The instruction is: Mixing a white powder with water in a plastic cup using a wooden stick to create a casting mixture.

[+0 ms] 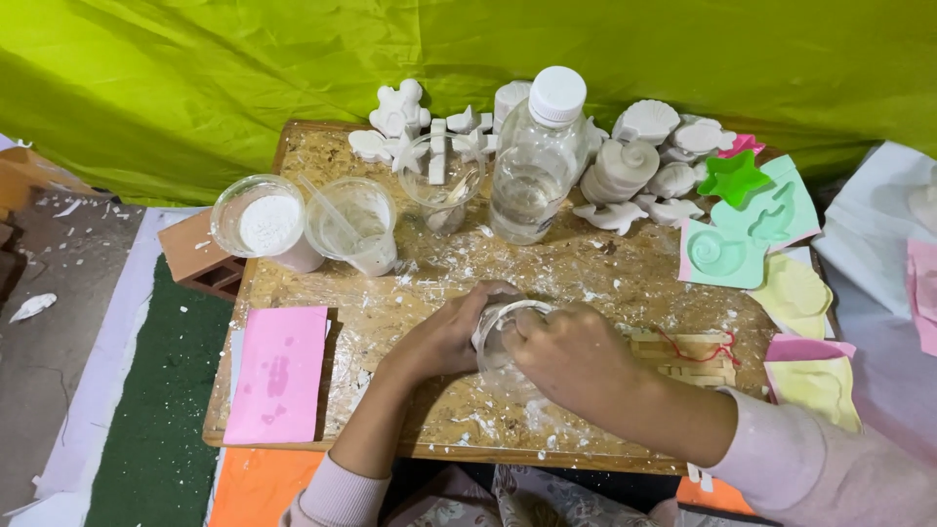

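Observation:
Both my hands meet over a clear plastic cup [500, 337] standing on the plaster-spattered wooden board [605, 273]. My left hand [444, 337] wraps the cup's left side. From the right, my right hand [571, 356] covers the cup's rim, fingers curled at its top edge. The contents of the cup are hidden by my hands. Both sleeves are pale pink.
Behind stand a cup of white powder [265, 222], a cup with a stirrer [353, 226], another clear cup [441, 185] and a water bottle [532, 161]. White plaster figures [634, 161] line the back. Coloured moulds [747, 229] lie right, a pink mould [278, 374] left, a brick [200, 256] beside it.

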